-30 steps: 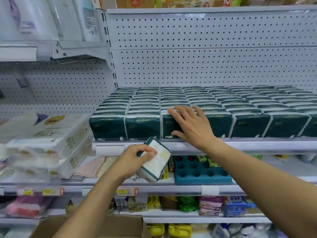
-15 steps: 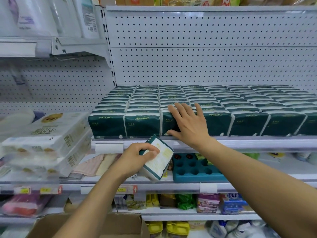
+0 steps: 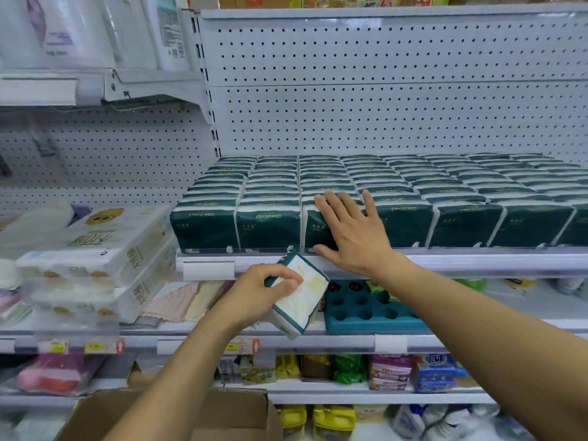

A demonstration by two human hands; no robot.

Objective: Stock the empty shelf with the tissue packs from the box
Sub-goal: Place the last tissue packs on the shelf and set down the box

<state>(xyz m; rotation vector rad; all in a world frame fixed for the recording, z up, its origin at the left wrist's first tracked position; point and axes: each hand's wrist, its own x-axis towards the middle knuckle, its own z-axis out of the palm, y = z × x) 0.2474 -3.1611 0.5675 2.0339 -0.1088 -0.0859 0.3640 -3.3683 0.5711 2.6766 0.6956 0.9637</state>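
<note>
1. Head view: we start at the left hand [image 3: 254, 294], whose grip is curled round one tissue pack [image 3: 299, 300], thumb across its pale printed face and fingers behind. It holds the pack below the front lip of the shelf [image 3: 477, 261] and in front of the shelf underneath.

2. The held pack is tilted, its long axis running from upper left to lower right, its top corner just under the shelf edge. The stocked packs stand upright with their dark green faces forward, so we judge the pack needs turning upright before it goes in.

3. The right hand [image 3: 353, 232] holds nothing; its fingers are straight and spread, pressed flat against the front of the third column of tissue packs [image 3: 206, 230], thumb down at the shelf lip.

4. The relation that matters: the rows lie above and slightly beyond the left grip, and the right hand sits up and to the right of the held pack, already on the row. The left hand is the one carrying, the right the nearer to the shelf.

5. We see no open gap in the front row; where the pack fits we cannot tell.

6. The box [image 3: 222, 409] sits below, at the bottom edge of the view, its inside hidden.
</note>
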